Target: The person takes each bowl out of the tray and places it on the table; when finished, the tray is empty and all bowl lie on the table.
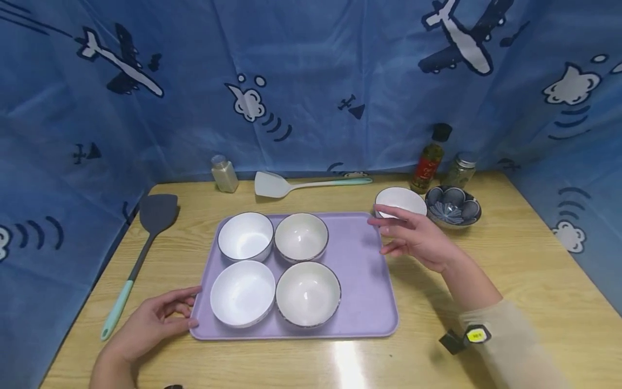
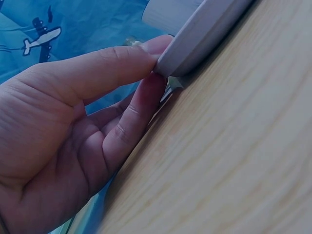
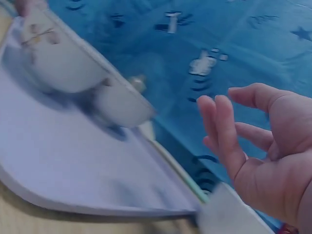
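A purple tray (image 1: 362, 270) lies on the wooden table with two white bowls (image 1: 243, 294) on its left and two cream bowls (image 1: 308, 294) beside them. At the tray's left edge my left hand (image 1: 150, 324) pinches the rim; thumb and forefinger close on it in the left wrist view, with the tray edge (image 2: 195, 39) between them. My right hand (image 1: 413, 235) hovers past the tray's upper right corner with loosely spread fingers and nothing in them. Just behind it, partly covered by the fingers, stands another white bowl (image 1: 400, 199).
A dark patterned bowl (image 1: 453, 208), a sauce bottle (image 1: 428, 162) and a glass jar (image 1: 460, 170) stand at the back right. A white spatula (image 1: 274, 185) and a shaker (image 1: 224, 174) are along the back. On the left lies a grey spatula (image 1: 157, 213).
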The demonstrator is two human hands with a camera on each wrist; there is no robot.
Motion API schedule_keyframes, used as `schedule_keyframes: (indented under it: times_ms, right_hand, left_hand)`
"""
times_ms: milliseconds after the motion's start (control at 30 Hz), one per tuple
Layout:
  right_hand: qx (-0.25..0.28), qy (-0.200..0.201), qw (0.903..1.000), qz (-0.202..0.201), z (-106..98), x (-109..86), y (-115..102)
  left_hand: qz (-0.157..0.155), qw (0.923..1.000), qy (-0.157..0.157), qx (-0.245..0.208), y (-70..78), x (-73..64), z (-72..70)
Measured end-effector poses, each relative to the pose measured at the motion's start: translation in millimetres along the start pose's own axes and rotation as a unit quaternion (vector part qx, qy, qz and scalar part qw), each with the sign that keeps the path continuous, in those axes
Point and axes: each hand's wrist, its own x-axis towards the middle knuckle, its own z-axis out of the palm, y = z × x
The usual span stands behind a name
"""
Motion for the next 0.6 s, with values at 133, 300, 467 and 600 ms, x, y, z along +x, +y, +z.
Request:
schedule_keyframes:
  times_ms: [133,300,467,600]
  right_hand:
    - [-0.006,-0.024,0.9995,0.021,19,14.7,8]
    - [0.006,-0.041,0.9986,0.032,38,32.6,16]
    - [0.022,-0.045,0.9973,0.054,54,46.8,21]
    - [0.016,-0.059,0.9953,0.075,61,54.3,27]
  left_hand:
    - [-0.005,1.0,0.003,-0.002,0.9,-0.6,1.1]
    - [-0.005,1.0,0.005,0.003,1.1,-1.2,1.2]
    - [-0.003,0.9999,0.008,0.011,-0.1,-1.2,1.0]
    - [-0.002,0.9998,0.011,0.016,-0.7,-0.3,1.8]
